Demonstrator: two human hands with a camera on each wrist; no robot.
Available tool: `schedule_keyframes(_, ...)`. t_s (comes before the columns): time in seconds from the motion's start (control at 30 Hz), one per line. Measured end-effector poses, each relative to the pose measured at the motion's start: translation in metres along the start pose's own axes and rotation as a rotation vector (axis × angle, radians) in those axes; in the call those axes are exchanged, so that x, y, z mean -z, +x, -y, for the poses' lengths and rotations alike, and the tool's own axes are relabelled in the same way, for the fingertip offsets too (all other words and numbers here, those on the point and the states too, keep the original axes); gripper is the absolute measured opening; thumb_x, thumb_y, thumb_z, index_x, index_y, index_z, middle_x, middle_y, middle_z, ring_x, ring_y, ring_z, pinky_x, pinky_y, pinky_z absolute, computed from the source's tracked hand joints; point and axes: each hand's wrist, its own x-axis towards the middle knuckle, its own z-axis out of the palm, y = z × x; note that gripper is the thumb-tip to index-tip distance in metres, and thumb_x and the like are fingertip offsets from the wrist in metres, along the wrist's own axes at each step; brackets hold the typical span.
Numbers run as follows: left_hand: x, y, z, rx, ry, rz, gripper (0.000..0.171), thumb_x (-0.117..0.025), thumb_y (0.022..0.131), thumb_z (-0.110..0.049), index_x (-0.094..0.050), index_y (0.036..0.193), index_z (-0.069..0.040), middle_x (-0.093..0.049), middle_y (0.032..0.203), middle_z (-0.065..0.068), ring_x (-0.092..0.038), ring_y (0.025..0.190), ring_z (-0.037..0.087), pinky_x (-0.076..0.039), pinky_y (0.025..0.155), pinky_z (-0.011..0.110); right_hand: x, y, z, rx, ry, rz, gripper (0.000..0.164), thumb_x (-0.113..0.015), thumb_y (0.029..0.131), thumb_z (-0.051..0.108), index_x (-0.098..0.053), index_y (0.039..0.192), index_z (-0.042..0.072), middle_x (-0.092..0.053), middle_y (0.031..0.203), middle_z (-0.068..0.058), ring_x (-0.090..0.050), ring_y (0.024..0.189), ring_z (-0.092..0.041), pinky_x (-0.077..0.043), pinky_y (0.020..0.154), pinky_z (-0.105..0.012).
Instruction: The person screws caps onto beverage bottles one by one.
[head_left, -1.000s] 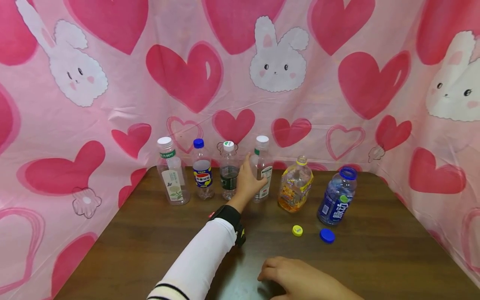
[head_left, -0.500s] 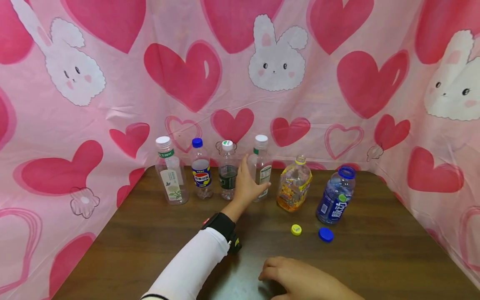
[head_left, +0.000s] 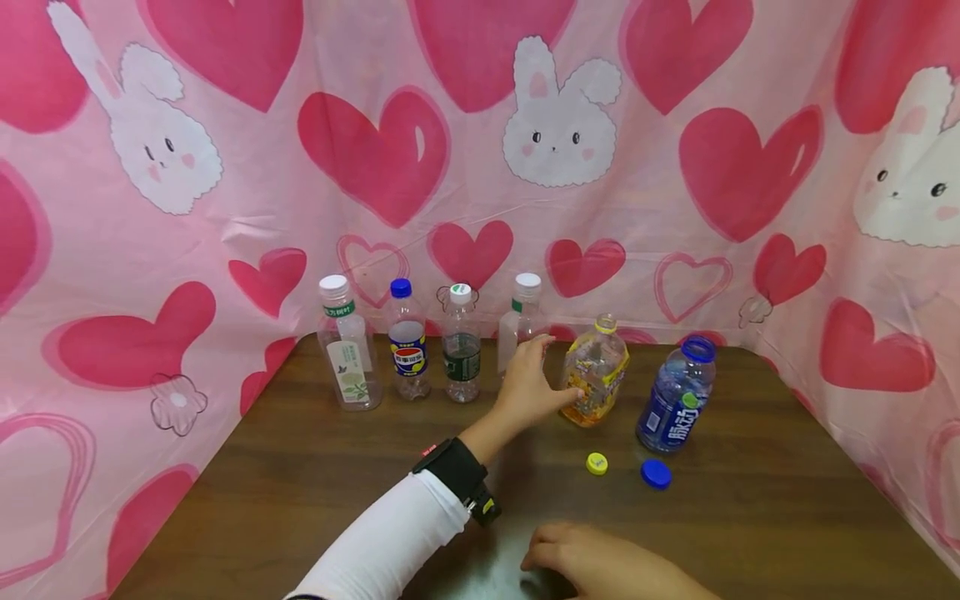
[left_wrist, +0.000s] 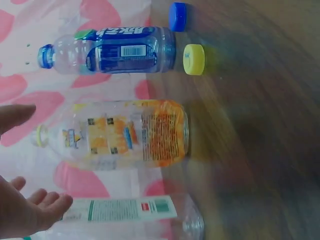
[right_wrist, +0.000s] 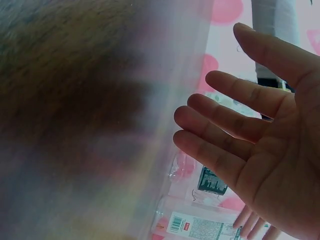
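My left hand [head_left: 529, 389] reaches out with fingers and thumb spread, holding nothing. It overlaps a clear white-capped bottle [head_left: 527, 310], and its thumb overlaps the left side of an uncapped juice bottle [head_left: 602, 367] with an orange-yellow label. In the left wrist view, the juice bottle [left_wrist: 125, 134] lies framed between the thumb [left_wrist: 15, 117] and the other fingers. My right hand [head_left: 600, 562] hovers low at the front of the table, and the right wrist view shows its fingers [right_wrist: 220, 155] loosely extended with nothing in them.
An uncapped blue-labelled bottle [head_left: 677, 396] stands right, with a blue cap [head_left: 656, 474] and a yellow cap [head_left: 597, 463] before it. Leftward stand a dark-green-labelled bottle [head_left: 461, 358], a blue-capped Pepsi bottle [head_left: 408, 354] and a white-capped bottle [head_left: 350, 358]. A pink heart-patterned cloth [head_left: 375, 50] hangs behind.
My left hand has moved away from the clear white-capped bottle, rightward and slightly down toward the juice bottle. My right hand has stayed nearly in place. The bottles and caps stand as before.
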Motion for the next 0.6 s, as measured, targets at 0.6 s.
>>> schedule_keyframes(0.6, -0.055, 0.049, -0.007, 0.118, -0.064, 0.025, 0.106, -0.088, 0.069, -0.037, -0.026, 0.151, -0.012, -0.042, 0.143, 0.015, -0.042, 0.132, 0.029, -0.041, 0.106, 0.044, -0.008, 0.002, -0.006, 0.008, 0.035, 0.001, 0.031, -0.074, 0.088, 0.029, -0.067, 0.115, 0.017, -0.059, 0.105, 0.011, -0.053, 0.092, 0.003, -0.049, 0.078, -0.016)
